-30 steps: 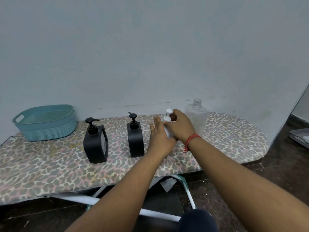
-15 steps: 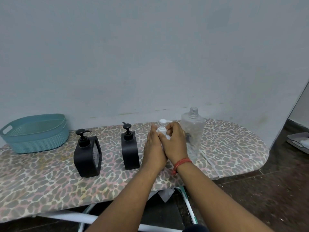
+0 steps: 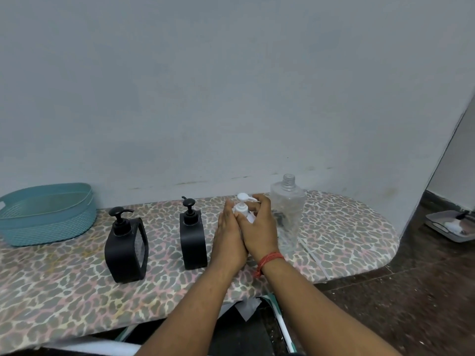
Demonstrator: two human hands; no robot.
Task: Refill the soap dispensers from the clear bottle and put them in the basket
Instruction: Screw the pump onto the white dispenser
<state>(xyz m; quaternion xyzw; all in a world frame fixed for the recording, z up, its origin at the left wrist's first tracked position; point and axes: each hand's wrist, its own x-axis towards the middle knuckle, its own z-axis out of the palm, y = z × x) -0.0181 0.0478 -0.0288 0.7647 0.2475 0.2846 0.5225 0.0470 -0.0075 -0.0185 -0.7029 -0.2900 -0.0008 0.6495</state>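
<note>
Left hand: the left hand [image 3: 229, 238] is wrapped round the left side of the white dispenser [image 3: 243, 209], its fingers upright against the body
Right hand: the right hand [image 3: 259, 231] grips the same bottle from the right, fingers curled up near the pump collar; a red thread [image 3: 268, 260] circles its wrist
White dispenser: upright between the two hands, only its white pump head and neck showing above them; it stands near the middle of the surface [image 3: 64, 283], toward the back edge
Clear bottle: the clear bottle [image 3: 287, 214] stands uncapped just right of the right hand, close to the back edge; whether they touch I cannot tell
Black dispensers: one black dispenser [image 3: 193, 242] stands just left of the left hand, pump on; a second black dispenser [image 3: 126, 249] stands further left, apart from the first, with a pale panel on its side
Basket: the teal basket [image 3: 46, 222] sits at the back left corner of the surface, well apart from the dispensers
Surface: covered in a leopard-print cloth, with a rounded right end
Floor: a grey tray [image 3: 449, 226] lies on the dark floor at the far right
</note>
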